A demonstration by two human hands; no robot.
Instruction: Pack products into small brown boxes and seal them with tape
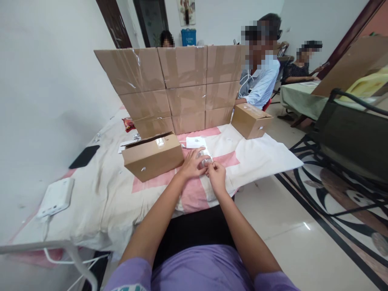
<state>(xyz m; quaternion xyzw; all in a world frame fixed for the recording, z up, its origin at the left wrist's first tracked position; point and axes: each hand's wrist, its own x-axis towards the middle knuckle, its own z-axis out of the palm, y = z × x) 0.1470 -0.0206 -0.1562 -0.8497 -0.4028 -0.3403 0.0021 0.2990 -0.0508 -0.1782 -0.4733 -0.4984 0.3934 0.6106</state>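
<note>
A small clear object (206, 159) is held near the near edge of the cloth-covered tabletop (257, 159), between the parted, curved thumb and fingers of the left hand (192, 163). The thumb and fingertips of the right hand (216, 176) are drawn together at its side, though what is pinched there cannot be told. An oblong carton (154, 159) is set beside the left hand, along the same edge

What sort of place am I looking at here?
Probably a home room used as a makeshift workspace: a hanging picture, a pink-and-white cloth spread like a tablecloth, and a cardboard screen standing on it.
</note>
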